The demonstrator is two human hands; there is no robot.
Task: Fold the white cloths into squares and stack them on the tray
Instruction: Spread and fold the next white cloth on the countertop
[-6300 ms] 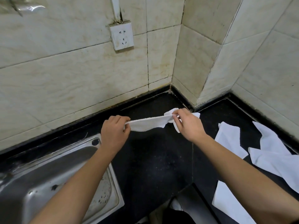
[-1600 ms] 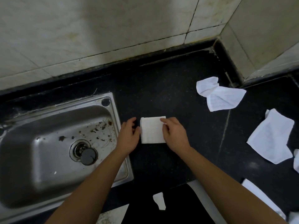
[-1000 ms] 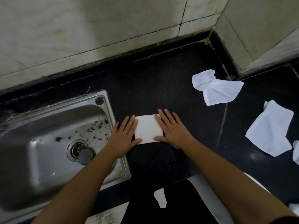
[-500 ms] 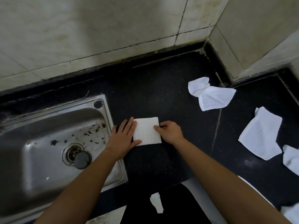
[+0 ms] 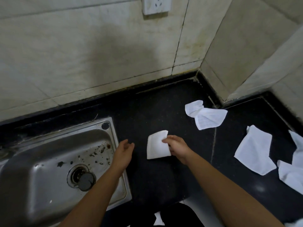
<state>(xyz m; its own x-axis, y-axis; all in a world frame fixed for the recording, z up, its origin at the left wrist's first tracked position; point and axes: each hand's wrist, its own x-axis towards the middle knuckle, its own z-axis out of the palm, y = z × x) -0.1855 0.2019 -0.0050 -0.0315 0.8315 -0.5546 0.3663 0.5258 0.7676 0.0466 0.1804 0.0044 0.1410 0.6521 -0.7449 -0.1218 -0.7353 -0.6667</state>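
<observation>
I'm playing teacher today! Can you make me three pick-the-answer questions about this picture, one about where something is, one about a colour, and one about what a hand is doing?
1. Where is the sink?
A. Left of the folded cloth
B. Right of it
C. On the wall

2. What colour is the countertop?
A. White
B. Black
C. Red

3. What is the left hand doing?
A. Gripping the folded cloth
B. Pressing the wall socket
C. Open, holding nothing

Answers:
1. A, the metal sink lies to the left of the folded cloth, past the left hand.
2. B, the countertop is black under the white cloths.
3. C, the left hand is open and off the cloth, while only the right hand holds the cloth's edge.
</observation>
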